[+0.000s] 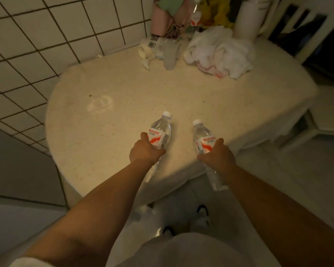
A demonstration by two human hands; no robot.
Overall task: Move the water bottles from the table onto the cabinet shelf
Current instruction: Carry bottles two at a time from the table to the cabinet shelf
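Over the speckled table [123, 89], hands grip clear (probably plastic) bottles [161, 130].

Dim tiled wall [37, 35], pale floor [278, 180]

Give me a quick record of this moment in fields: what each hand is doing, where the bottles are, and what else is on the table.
left hand: left hand grips the left bottle round its label
right hand: right hand grips the right bottle round its label
bottle pose: both tilted, caps pointing away from the person
table: cream table, its near half bare apart from a pale ring mark
back of table: white cloth, tipped container, third bottle standing, white jug
cabinet shelf: not in view
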